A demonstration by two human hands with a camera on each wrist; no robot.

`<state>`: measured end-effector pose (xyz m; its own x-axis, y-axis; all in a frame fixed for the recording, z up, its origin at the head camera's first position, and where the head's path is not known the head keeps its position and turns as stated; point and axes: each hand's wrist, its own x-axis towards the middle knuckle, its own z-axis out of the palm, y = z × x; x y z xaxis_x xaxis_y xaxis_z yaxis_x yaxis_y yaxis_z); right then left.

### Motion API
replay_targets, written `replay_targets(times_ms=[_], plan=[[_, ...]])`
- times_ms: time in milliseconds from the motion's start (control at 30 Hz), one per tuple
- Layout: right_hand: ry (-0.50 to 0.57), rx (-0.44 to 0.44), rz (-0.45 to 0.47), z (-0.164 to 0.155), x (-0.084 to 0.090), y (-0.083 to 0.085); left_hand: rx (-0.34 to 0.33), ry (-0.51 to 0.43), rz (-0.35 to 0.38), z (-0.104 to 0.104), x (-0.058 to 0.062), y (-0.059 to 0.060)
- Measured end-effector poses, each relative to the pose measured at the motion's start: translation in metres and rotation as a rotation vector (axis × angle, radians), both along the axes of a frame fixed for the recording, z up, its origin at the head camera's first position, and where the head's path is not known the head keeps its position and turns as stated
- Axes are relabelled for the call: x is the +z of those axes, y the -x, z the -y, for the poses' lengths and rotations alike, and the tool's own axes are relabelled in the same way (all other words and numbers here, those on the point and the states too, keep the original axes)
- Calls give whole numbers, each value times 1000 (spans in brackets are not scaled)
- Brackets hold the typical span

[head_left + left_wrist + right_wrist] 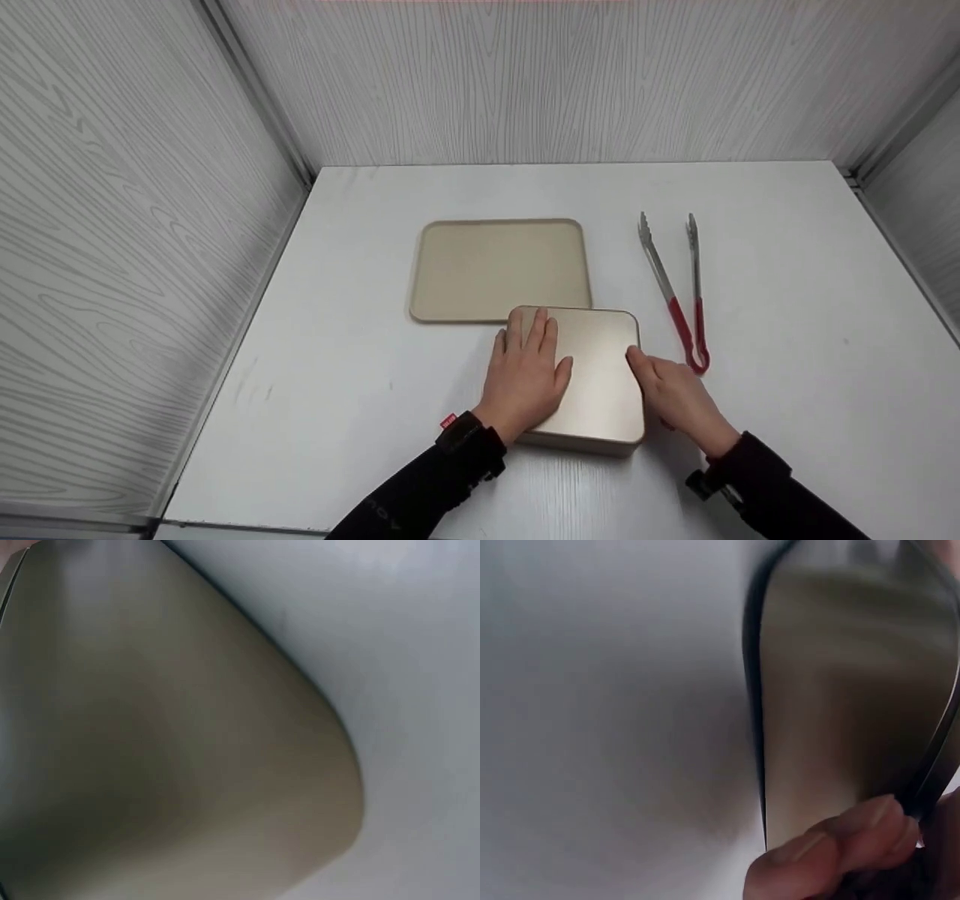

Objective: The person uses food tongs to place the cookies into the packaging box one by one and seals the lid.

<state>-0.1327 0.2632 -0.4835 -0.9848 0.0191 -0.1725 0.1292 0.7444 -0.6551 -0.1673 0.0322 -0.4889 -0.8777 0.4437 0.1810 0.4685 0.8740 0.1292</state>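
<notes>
A gold-coloured rectangular metal tin (596,375) with rounded corners sits near the front of the table. My left hand (525,379) rests on the left part of its top, palm down with fingers stretched toward the far edge. On the right side, my right hand (679,401) grips the tin's edge, thumb at the top rim. Curled fingertips (802,855) press against the side wall just by the rim in the right wrist view. The left wrist view shows the tin's smooth side wall (187,727) close up. What the tin contains is hidden.
Behind the tin lies a flat beige tray (499,270), its near right part overlapped by the tin in the head view. Red-handled metal tongs (681,311) lie spread to the right, close to my right hand. Grey wood-grain panels (525,82) enclose the white table (337,360).
</notes>
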Motion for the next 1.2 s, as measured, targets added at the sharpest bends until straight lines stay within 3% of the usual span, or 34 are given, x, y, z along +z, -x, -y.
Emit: replay_targets(times_ms=[300, 533, 700, 900, 1000, 1200], plan=[[43, -78, -43, 1, -5, 33, -14, 49, -25, -1, 0, 0], [-3, -82, -120, 7, -9, 40, -6, 74, -135, 1, -2, 3], [-53, -47, -62, 4, -5, 47, -6, 54, -90, 0, -3, 3], [5, -45, 123, -4, 0, 59, -12, 89, -53, -5, -1, 0], [61, -54, 132, -7, 1, 63, -6, 110, -60, -5, 0, 0], [76, -29, 103, -5, 3, 68, 0, 84, -43, -1, 1, 4]])
